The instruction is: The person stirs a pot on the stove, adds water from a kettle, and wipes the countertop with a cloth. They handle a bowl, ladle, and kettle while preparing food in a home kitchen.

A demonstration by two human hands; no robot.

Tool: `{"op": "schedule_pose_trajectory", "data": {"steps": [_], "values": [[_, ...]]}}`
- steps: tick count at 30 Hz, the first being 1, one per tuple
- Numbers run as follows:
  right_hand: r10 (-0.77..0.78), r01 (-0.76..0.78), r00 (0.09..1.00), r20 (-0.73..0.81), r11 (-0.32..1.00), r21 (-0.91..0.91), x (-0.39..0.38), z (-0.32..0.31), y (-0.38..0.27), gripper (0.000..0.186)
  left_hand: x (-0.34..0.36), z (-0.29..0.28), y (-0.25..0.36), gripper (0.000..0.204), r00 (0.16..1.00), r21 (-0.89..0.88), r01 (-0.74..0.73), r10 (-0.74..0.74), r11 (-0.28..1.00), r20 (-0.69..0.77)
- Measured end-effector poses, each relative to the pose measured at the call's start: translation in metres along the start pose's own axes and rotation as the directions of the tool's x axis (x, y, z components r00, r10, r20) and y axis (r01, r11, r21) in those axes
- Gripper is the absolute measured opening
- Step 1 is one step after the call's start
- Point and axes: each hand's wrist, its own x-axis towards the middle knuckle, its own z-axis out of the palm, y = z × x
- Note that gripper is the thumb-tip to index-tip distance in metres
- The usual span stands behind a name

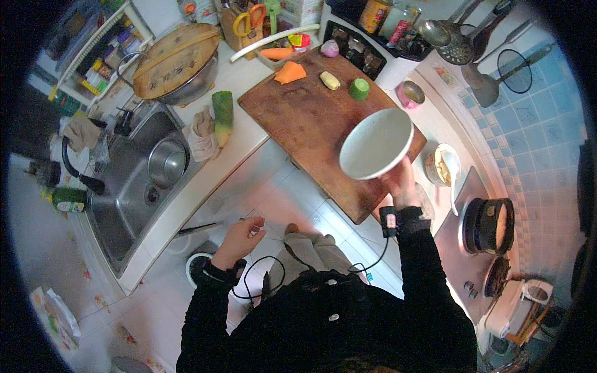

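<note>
Over by the counter, the person's right hand [399, 184] is clamped on a pale ceramic bowl [375, 144], most of the fingers hidden behind it. The bowl is tilted, its hollow turned toward the person, and sits over the right part of a wooden cutting board [314, 133]; whether it touches the wood I can't tell. The left hand [239, 241] hangs well apart from it, above the floor tiles, with nothing in its grip and the fingers loosely curled, a little apart from the thumb. Along the board's far side I see an orange vegetable chunk [290, 73], a pale yellow peeled piece [330, 81] and a cut green piece [359, 89], with a purple onion [330, 48] near the far corner. Just right of the board stands a white tub [430, 168] with a white spoon [454, 198]
</note>
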Motion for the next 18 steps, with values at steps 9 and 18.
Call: {"op": "schedule_pose_trajectory", "data": {"steps": [9, 18], "values": [[0.047, -0.039, 0.997, -0.058, 0.991, 0.127, 0.035, -0.014, 0.017, 0.038, -0.004, 0.01, 0.008, 0.034, 1.0, 0.018, -0.029, 0.029, 0.999, -0.003], [0.161, -0.207, 0.941, -0.298, 0.97, -0.13, -0.032, -0.041, -0.02, 0.042, 0.008, 0.03, 0.004, 0.036, 0.999, -0.03, -0.018, 0.019, 0.999, 0.033]]}}
